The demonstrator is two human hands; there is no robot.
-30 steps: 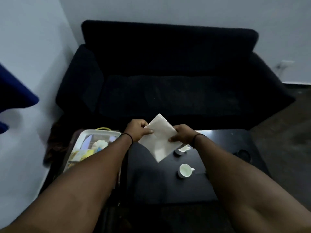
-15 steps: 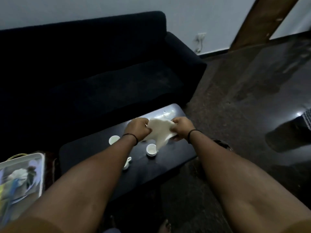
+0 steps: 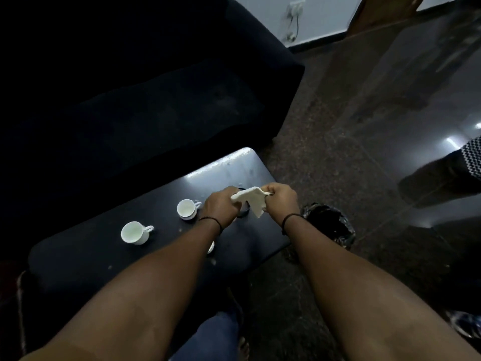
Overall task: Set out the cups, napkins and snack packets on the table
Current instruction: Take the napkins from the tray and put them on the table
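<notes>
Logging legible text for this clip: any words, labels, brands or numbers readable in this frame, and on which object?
None readable.
The two white cups are plain, with no print showing.
The napkin, held between the left hand and the right hand, is blank.
The wall socket is too small and blurred to show any marking.

The napkin (image 3: 252, 203), spread flat a second ago, is now bunched small between both hands, over the desk's (image 3: 104, 256) right end.
</notes>
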